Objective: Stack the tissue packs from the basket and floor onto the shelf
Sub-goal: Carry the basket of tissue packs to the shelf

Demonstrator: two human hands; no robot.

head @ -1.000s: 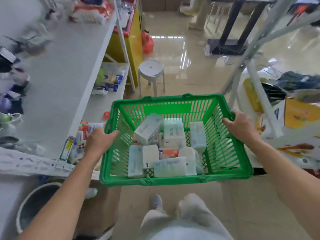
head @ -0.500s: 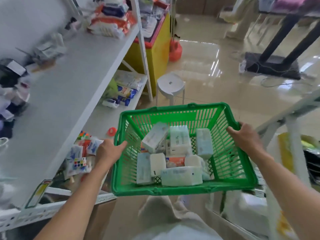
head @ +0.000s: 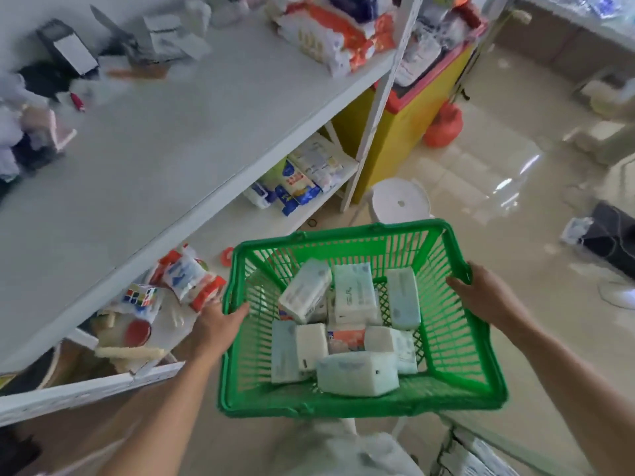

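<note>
I hold a green plastic basket in front of me, above the floor. My left hand grips its left rim and my right hand grips its right rim. Inside lie several tissue packs, white and pale blue, loosely piled; one has an orange label. To the left runs a white shelf, its wide top board mostly bare in the middle.
Orange-and-white packs and blurred boxes sit at the shelf's far end. A lower shelf board holds bagged goods and small toys. A white stool, a yellow cabinet and an orange bag stand ahead on the glossy floor.
The view has swung left toward the white shelf and the basket has come with it, now closer to the shelf. Both hands keep their grip on the rims.
</note>
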